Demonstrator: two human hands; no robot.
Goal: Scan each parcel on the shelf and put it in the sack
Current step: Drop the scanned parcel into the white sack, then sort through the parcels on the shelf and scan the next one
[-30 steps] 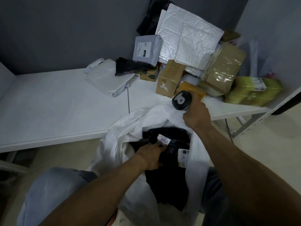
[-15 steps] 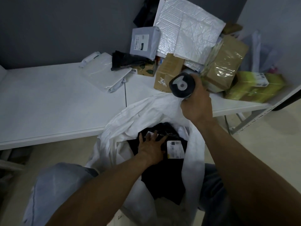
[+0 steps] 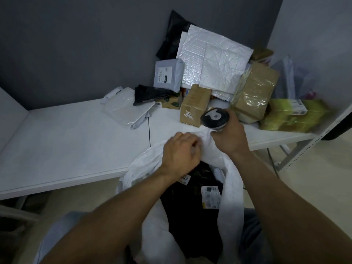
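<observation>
A white sack (image 3: 232, 189) hangs open below the shelf's front edge. Inside it lies a black parcel (image 3: 190, 210) with a white label. My right hand (image 3: 231, 139) grips a black handheld scanner (image 3: 215, 118) and holds up the sack's far rim. My left hand (image 3: 181, 152) is over the sack's mouth at the rim, fingers curled; motion blur hides whether they hold the fabric. On the white shelf (image 3: 66, 140) wait a brown box (image 3: 196, 104), a grey polybag (image 3: 167, 75), a white polybag (image 3: 127, 111) and a black polybag (image 3: 150, 93).
More parcels pile in the shelf's back right corner: silver bubble mailers (image 3: 215, 60), a taped brown box (image 3: 256, 92) and a yellow-green parcel (image 3: 291, 118). A grey wall stands behind. The shelf's metal leg (image 3: 297, 155) is at right. My knees flank the sack.
My left hand has come up out of the sack, leaving the black parcel inside, and now sits at the rim. My right hand with the scanner stayed roughly in place.
</observation>
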